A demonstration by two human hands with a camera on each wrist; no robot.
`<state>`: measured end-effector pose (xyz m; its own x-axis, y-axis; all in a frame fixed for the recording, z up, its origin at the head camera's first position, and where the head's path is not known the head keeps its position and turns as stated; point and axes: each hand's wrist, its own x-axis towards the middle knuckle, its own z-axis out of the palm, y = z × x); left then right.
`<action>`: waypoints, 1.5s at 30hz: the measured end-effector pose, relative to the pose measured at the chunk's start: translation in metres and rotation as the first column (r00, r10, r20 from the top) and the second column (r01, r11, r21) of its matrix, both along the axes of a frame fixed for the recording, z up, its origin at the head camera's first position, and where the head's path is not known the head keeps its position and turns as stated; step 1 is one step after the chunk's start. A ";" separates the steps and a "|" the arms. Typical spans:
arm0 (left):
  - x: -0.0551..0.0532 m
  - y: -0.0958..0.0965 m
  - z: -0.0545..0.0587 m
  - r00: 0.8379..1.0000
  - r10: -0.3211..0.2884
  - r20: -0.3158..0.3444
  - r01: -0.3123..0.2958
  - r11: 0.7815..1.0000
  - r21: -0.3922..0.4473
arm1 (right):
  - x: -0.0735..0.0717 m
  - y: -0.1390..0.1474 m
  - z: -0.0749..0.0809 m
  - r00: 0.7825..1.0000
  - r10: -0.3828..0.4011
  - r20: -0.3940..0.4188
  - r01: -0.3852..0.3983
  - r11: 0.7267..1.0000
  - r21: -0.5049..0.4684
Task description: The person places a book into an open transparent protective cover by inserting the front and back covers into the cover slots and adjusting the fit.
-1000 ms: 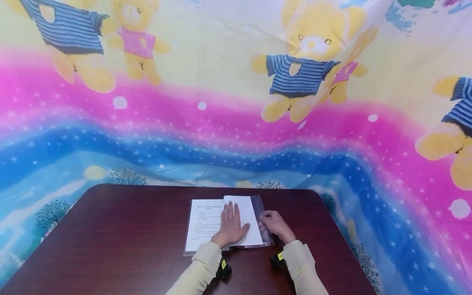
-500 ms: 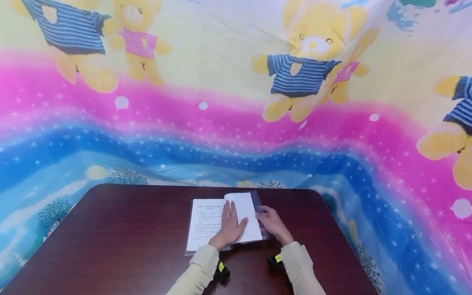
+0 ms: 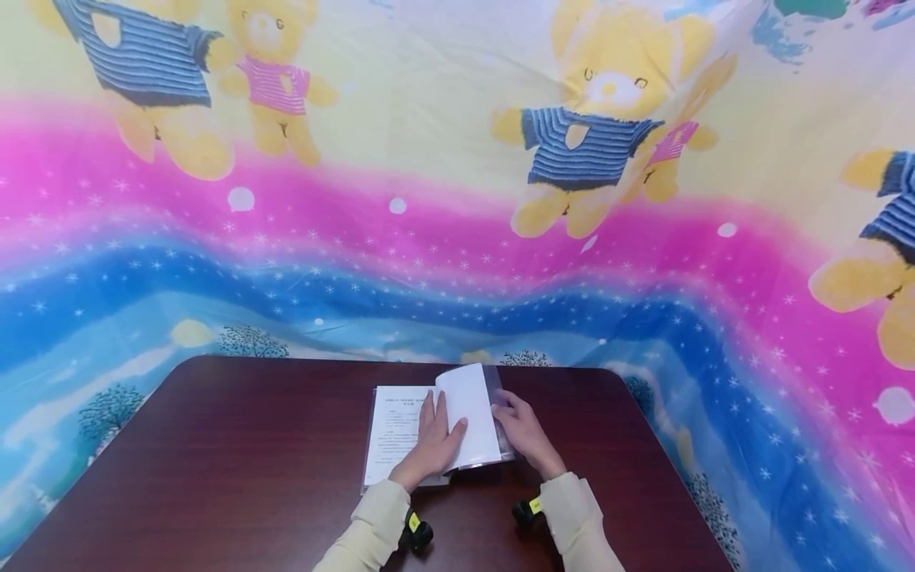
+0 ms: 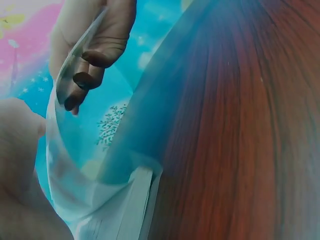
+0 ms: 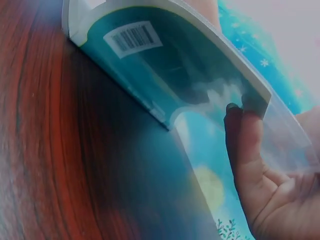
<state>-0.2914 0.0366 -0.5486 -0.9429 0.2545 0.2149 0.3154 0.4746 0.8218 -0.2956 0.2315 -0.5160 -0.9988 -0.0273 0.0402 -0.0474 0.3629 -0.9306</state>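
Observation:
A book [image 3: 472, 401] lies opened on the table, its left page printed and its right page white. My left hand [image 3: 436, 445] rests on the inner part of the white page, fingers extended. Around the book is a clear plastic cover [image 3: 493, 380], whose right edge my right hand [image 3: 525, 433] grips. In the right wrist view, the green back cover [image 5: 165, 70] with a barcode label [image 5: 132, 39] is raised off the table and bent, with fingers under its edge. The left wrist view shows the clear sheet curving up to the right hand [image 4: 112, 35].
The dark red wooden table [image 3: 250, 461] extends on both sides of the book. Behind it hangs a printed curtain [image 3: 429, 238] with bears and snowflakes. A black wrist camera [image 3: 420, 536] sits at the left cuff, another camera [image 3: 525, 512] at the right.
The book's right side has risen and tilted leftward, with my right hand moving left alongside and now gripping its edge. My left hand has slid slightly left toward the book's middle.

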 end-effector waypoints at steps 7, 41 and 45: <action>0.001 -0.017 0.004 0.998 0.029 -0.063 -0.023 0.995 0.101 | 0.001 -0.008 0.004 0.996 0.055 -0.070 -0.064 0.989 -0.136; 0.012 -0.076 0.040 0.995 0.101 0.011 -0.098 0.931 0.351 | 0.005 -0.082 0.008 0.895 0.440 -0.079 -0.447 0.884 -0.135; 0.013 -0.088 0.039 0.993 0.106 0.046 -0.116 0.922 0.370 | 0.005 -0.086 0.004 0.882 0.469 -0.052 -0.472 0.876 -0.095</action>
